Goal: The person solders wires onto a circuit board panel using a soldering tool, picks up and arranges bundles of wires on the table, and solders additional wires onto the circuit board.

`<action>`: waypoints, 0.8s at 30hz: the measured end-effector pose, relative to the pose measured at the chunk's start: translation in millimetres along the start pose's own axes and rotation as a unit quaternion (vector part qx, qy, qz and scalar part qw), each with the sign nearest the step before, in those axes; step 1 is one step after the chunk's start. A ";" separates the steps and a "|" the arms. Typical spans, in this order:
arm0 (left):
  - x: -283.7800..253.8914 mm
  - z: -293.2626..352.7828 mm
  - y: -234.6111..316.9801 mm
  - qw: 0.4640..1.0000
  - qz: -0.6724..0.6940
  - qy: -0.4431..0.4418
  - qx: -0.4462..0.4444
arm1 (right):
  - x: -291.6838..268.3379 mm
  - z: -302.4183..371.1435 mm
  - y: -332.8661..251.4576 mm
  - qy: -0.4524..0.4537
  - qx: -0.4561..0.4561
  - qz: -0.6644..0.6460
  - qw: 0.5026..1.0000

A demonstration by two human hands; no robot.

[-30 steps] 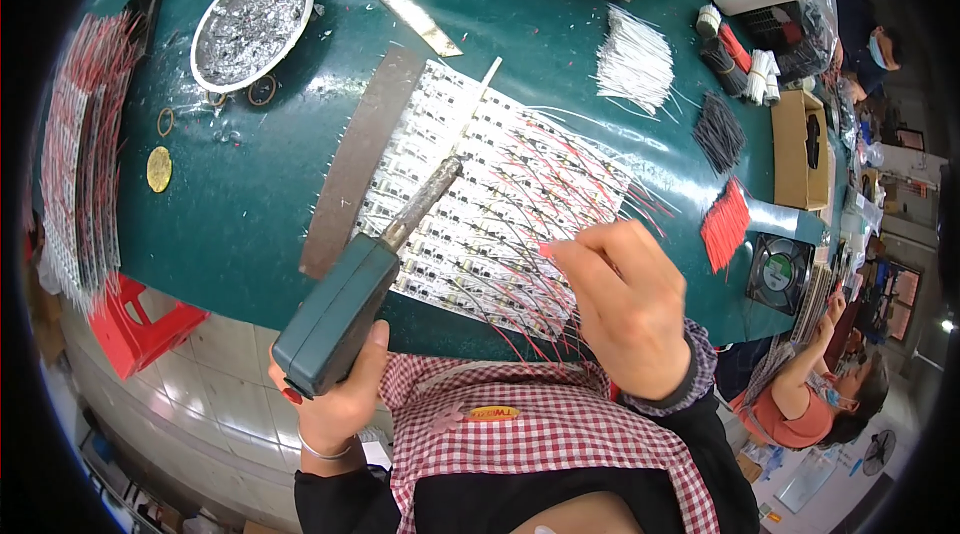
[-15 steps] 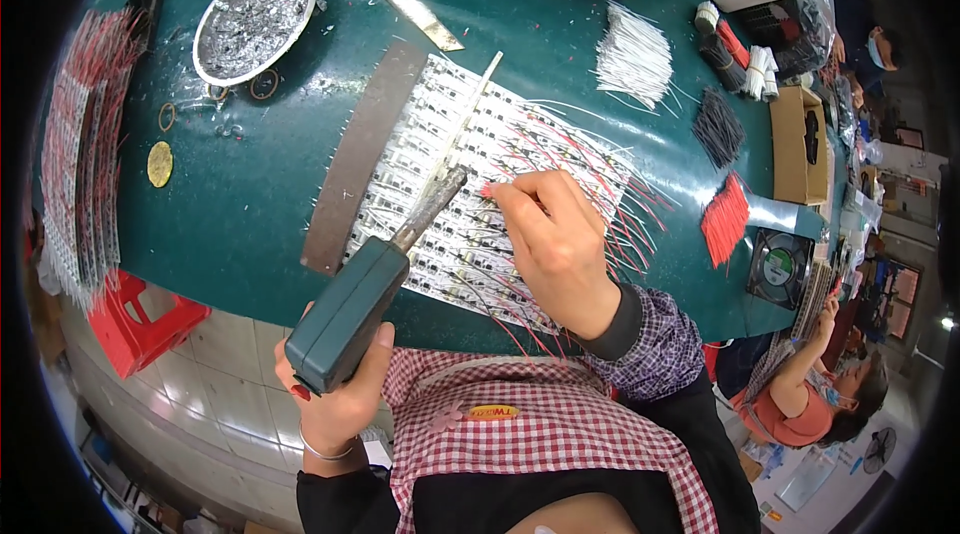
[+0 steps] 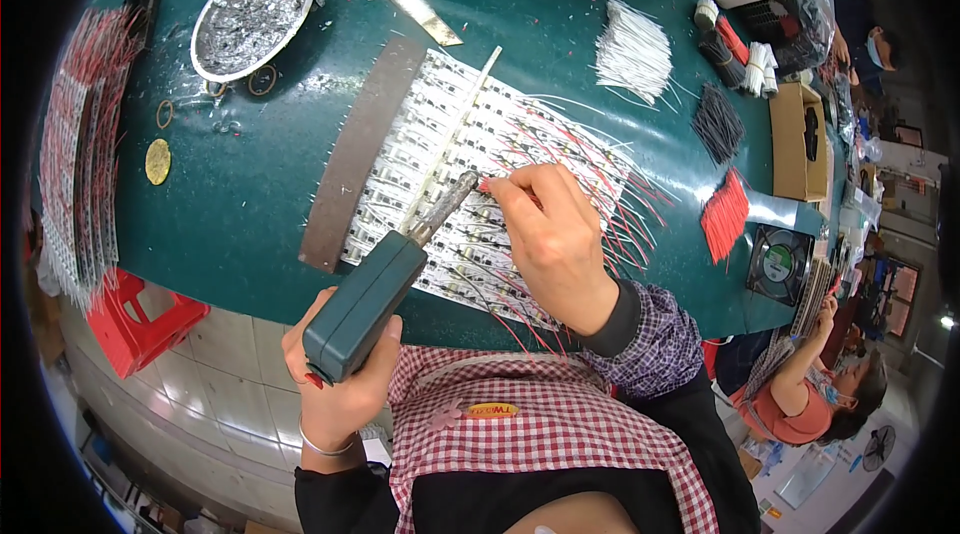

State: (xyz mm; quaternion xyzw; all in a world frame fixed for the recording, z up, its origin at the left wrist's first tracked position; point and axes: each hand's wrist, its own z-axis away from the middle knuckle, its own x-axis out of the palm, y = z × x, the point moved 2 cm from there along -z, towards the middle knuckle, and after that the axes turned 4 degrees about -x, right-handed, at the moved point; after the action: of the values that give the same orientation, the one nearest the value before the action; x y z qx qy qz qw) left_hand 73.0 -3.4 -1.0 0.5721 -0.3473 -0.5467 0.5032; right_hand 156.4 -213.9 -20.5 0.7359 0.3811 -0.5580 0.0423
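Note:
My left hand [image 3: 345,374] is wrapped round the dark green housing of a soldering gun [image 3: 365,304]. Its grey tip points up and right, over the middle of a white panel of small circuit boards [image 3: 400,169]. Close by the tip, my right hand [image 3: 550,234] has thumb and forefinger pinched at the panel; whatever thin piece lies between them is too small to make out. Red, black and white wires [image 3: 625,204] stick out from the panel's right part. A pale narrow strip [image 3: 465,119] lies across the panel, and a brown bar [image 3: 365,149] runs along its left edge.
A bowl of solder scraps [image 3: 253,19] stands at the far left, near stacked wired boards [image 3: 80,154]. White [image 3: 635,52], black [image 3: 718,124] and red wire bundles [image 3: 725,217] lie right, beside a small fan [image 3: 780,264]. A red stool [image 3: 140,319] is below left; co-workers sit right.
The soldering gun in my left hand has moved slightly right and up, its tip now nearer the right fingertips. My right hand has shifted up a little, still pinched.

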 end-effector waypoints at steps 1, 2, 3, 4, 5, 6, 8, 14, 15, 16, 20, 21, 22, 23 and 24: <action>-0.3 -0.1 0.5 1.000 0.000 0.000 0.000 | 0.4 0.0 -0.1 -0.002 0.000 -0.002 1.000; -0.6 -0.3 1.3 1.000 -0.004 -0.002 0.000 | 0.6 -0.1 -0.2 -0.002 0.000 -0.002 1.000; -0.9 -0.4 2.3 1.000 -0.008 -0.005 0.000 | 0.4 -0.4 -0.4 -0.003 -0.001 0.002 1.000; -0.9 -0.6 3.9 1.000 -0.008 -0.005 0.000 | 0.2 -0.7 -0.6 -0.003 -0.002 0.006 1.000; -0.7 -0.8 5.7 1.000 -0.018 0.000 0.002 | 0.0 -0.7 -0.8 -0.003 -0.002 0.006 1.000; -0.7 -0.7 6.7 1.000 -0.029 0.005 0.004 | -0.1 -0.7 -1.0 -0.007 0.001 0.005 1.000; -3.7 7.8 -4.1 0.999 -0.026 0.017 -0.021 | -0.4 -0.3 -1.0 -0.010 0.003 0.003 1.000; -8.2 17.5 -9.5 0.998 -0.043 0.044 -0.033 | 0.1 1.1 -1.0 -0.008 0.001 0.004 1.000; -8.8 18.2 -9.9 0.997 -0.062 0.045 -0.018 | -0.1 0.9 -1.3 -0.004 -0.001 0.005 1.000; -8.9 18.3 -8.6 0.997 -0.062 0.046 -0.018 | -0.4 0.7 -1.6 0.000 -0.002 0.006 1.000; -10.3 21.5 -7.2 0.995 -0.014 0.065 -0.072 | -10.7 2.6 -13.7 0.022 0.003 0.016 1.000; -11.0 22.7 -8.0 0.993 -0.002 0.068 -0.093 | -9.4 4.5 -15.6 0.030 -0.006 0.008 1.000; -11.6 22.9 -7.8 0.993 -0.003 0.068 -0.093 | -8.2 5.6 -17.2 0.037 -0.016 0.000 0.999; -12.1 22.8 -7.3 0.994 -0.010 0.065 -0.087 | -7.1 5.4 -18.0 0.037 -0.015 0.000 0.999; -13.2 23.1 -6.9 0.995 -0.018 0.062 -0.082 | -5.6 4.5 -18.6 0.037 -0.008 -0.008 0.999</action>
State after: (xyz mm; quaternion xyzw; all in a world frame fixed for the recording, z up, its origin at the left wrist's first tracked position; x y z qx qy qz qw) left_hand 47.3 6.4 -1.5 0.5679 -0.2595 -0.5455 0.5591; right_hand 141.1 -205.9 -10.7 0.7525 0.3931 -0.5276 0.0300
